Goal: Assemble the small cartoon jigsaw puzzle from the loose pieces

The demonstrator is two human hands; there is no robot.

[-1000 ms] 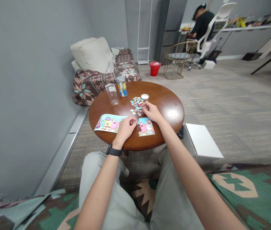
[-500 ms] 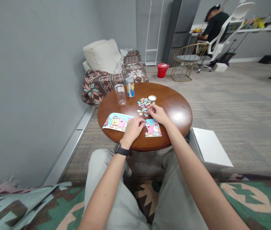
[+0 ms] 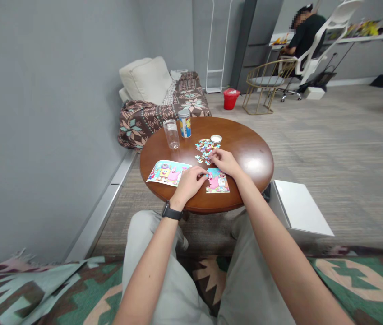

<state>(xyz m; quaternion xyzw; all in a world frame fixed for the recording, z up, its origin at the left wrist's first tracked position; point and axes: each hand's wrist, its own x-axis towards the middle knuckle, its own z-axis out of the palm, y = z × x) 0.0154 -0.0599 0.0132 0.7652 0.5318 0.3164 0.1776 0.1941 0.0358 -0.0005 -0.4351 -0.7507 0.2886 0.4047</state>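
Observation:
On a round wooden table (image 3: 245,135), a partly joined jigsaw puzzle (image 3: 220,181) shows pink and brown cartoon figures. My left hand (image 3: 193,181), with a dark watch on the wrist, has its fingers curled at the puzzle's left edge; whatever its fingertips hold is too small to make out. Fingers bent into a pinch, my right hand (image 3: 225,161) is at the near right side of a heap of loose puzzle pieces (image 3: 205,146). Its fingertips hide what is between them. A cartoon picture sheet (image 3: 166,173) lies left of my left hand, its right end partly covered by it.
Behind the sheet stand a clear plastic cup (image 3: 171,135) and a printed can (image 3: 185,124). A round lid (image 3: 216,139) lies by the loose pieces. A white box (image 3: 302,205) is on the floor at right. Farther back, a person (image 3: 308,36) sits near a gold-framed chair (image 3: 267,82).
The whole view has shifted slightly, with the scene a little to the right. Both hands keep nearly the same places beside the puzzle and the loose pieces.

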